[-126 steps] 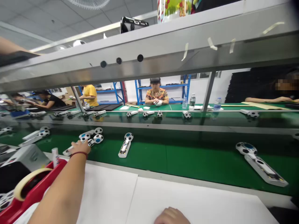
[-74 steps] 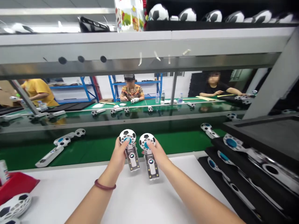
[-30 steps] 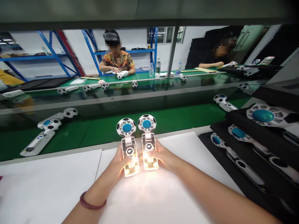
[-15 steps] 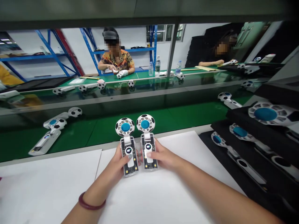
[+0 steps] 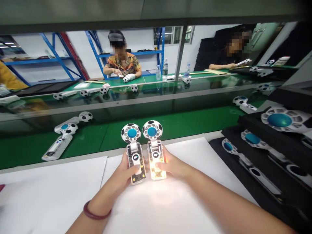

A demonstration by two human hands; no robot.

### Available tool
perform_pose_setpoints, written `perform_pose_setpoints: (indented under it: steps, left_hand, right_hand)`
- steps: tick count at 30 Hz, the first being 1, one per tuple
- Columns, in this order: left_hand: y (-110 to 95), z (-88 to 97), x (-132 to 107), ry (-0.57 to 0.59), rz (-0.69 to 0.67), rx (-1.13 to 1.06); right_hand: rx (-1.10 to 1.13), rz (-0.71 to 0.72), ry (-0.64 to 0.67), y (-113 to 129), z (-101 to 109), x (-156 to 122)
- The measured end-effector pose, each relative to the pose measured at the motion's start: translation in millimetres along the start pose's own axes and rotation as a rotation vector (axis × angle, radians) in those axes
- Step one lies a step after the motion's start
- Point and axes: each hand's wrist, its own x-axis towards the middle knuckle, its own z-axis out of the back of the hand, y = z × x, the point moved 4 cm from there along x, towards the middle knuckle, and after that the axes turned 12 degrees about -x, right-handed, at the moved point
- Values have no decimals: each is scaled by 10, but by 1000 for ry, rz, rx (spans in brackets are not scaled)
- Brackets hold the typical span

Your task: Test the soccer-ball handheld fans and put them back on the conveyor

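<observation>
Two handheld fans [image 5: 143,151] lie side by side before the conveyor belt [image 5: 190,122].

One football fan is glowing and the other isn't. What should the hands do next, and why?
Probably, with the left hand, press the thumb down on the left fan: its handle is dark while the right fan, held in the right hand, glows bright. The thumb rests on its middle strip, so a small push may do.

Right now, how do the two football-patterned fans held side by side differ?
The right fan, in the right hand, glows warm light along its lower handle; the left fan, in the left hand, is unlit there. The left fan's head sits slightly lower in the picture than the right fan's. Both have football-patterned heads with blue centres.
</observation>
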Motion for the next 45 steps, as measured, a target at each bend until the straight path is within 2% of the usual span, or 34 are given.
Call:
perform_pose_setpoints:
  steps: [11, 18, 25, 35, 45]
  left_hand:
    - [30, 41, 14, 6, -25, -6]
    - [53, 66, 56, 111, -24, 29]
    - [72, 62, 41, 114, -6, -19]
    - [52, 32, 18, 117, -11, -33]
    - [36, 35, 33, 132, -13, -28]
  right_hand:
    - [91, 3, -12, 44, -53, 3]
    - [105, -28, -33, 26, -37, 13]
    - [117, -22, 7, 18, -45, -7]
    - [-43, 39, 85, -17, 4, -20]
    - [-11, 32, 64, -2, -2, -26]
